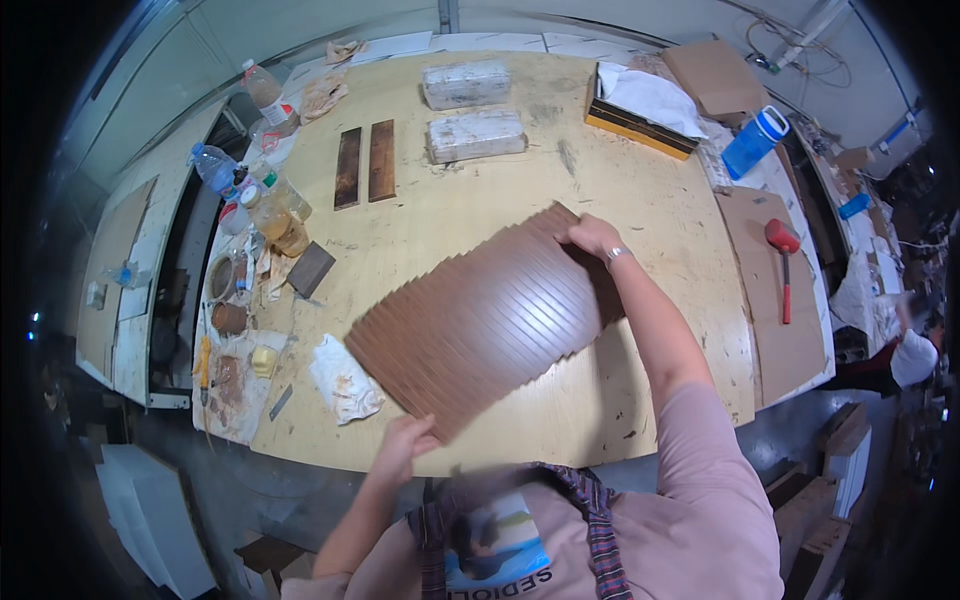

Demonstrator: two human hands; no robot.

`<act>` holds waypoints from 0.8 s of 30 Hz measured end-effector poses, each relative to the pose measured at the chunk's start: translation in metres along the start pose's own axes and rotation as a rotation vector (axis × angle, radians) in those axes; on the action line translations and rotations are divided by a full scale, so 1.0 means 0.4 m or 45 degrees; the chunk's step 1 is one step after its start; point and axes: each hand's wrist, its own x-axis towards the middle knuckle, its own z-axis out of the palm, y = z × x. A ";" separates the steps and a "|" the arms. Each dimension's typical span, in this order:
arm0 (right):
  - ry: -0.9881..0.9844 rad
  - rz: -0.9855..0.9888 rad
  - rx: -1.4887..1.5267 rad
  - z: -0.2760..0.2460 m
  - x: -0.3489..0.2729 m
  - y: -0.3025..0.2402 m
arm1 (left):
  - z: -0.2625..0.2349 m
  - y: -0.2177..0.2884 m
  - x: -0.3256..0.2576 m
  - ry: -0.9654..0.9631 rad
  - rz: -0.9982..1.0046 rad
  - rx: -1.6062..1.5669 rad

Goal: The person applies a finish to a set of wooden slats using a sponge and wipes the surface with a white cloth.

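L hand (pixel 405 447) & R hand (pixel 596 238), each grip closed on opp. corners of brown slatted panel (pixel 480 320), over mid pale-wood surface (pixel 665 210). Bottles (pixel 282 230) L, mallet (pixel 782 238) R, 2 blocks (pixel 476 136) far; pale wall (pixel 330 22) behind, grey floor (pixel 225 480) below.

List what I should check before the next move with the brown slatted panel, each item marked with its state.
1. Left hand on the brown slatted panel: ok, at its near corner.
2. Right hand on it too: ok, at the far corner.
3. Panel edges straight: not ok, they look stepped.
4. White cloth free of the panel: cannot tell, it lies close by the left end.
5. Red mallet out of the way: ok, on the cardboard at right.
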 end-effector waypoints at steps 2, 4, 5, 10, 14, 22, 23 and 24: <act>0.000 -0.137 -0.078 0.001 0.075 -0.070 | 0.069 -0.026 -0.039 -0.122 -0.117 -0.233; 0.011 -0.294 -0.137 0.009 0.134 -0.161 | 0.156 -0.049 -0.065 -0.211 -0.148 -0.289; 0.012 -0.324 -0.172 0.014 0.155 -0.206 | 0.176 -0.093 -0.053 -0.261 -0.097 -0.260; -0.026 -0.613 -0.331 0.052 0.225 -0.387 | 0.314 -0.165 0.056 -0.852 -0.309 -0.591; 0.358 -0.898 -0.204 0.132 0.255 -0.387 | 0.358 -0.086 0.062 -1.117 -0.103 -0.054; 0.445 -0.615 0.791 0.015 0.347 -0.085 | 0.212 0.318 0.130 -0.079 0.661 0.160; 0.249 -0.599 1.067 0.022 0.327 -0.078 | 0.175 0.354 0.202 -0.005 0.730 0.217; 0.067 -0.544 1.339 0.028 0.310 -0.066 | 0.155 0.391 0.273 0.066 0.799 0.276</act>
